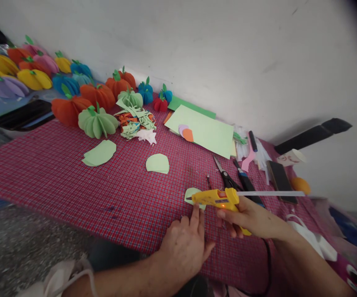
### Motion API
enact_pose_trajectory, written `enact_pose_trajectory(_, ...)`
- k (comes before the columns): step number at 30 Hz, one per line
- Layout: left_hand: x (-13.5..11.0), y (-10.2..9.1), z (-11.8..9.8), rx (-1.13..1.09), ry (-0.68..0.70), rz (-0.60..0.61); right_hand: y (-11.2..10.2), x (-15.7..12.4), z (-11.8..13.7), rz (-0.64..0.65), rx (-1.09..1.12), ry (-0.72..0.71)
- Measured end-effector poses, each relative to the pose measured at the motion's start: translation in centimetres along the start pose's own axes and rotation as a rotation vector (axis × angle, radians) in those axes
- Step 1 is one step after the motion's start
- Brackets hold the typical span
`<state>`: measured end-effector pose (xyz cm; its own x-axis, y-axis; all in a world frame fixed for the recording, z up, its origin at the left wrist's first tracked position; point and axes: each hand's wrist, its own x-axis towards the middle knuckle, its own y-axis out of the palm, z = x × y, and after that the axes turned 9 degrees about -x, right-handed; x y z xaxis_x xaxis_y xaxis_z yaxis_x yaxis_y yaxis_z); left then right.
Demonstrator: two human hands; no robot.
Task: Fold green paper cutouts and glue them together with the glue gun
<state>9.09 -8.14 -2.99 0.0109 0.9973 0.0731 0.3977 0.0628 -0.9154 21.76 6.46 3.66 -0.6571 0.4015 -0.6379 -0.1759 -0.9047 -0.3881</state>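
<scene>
My right hand [249, 218] grips a yellow glue gun [218, 198] with a clear glue stick poking out behind, its nozzle pointing left over a small light-green paper piece [191, 192]. My left hand [186, 243] rests on the red checked cloth [104, 194], index finger stretched out and pressing the edge of that green piece. Two other light-green cut shapes lie further off: a folded shape [157, 163] and a small stack [99, 153].
Many folded paper pumpkins [97, 122] in orange, green, yellow, blue and pink line the wall. A heap of paper scraps [134, 120], green sheets [201, 128], scissors [226, 175], a knife [245, 180], a phone [281, 176] and a paper cup [291, 157] lie nearby.
</scene>
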Motion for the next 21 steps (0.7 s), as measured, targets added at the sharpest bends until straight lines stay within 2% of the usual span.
enact_pose_trajectory(14,-0.03,0.08,-0.07,0.007,-0.006,0.009,-0.07,0.09,0.75,-0.021,0.026,0.006)
enact_pose_trajectory(21,-0.02,-0.08,-0.07,0.015,-0.011,0.014,-0.26,0.3,0.21,-0.025,0.0,0.004)
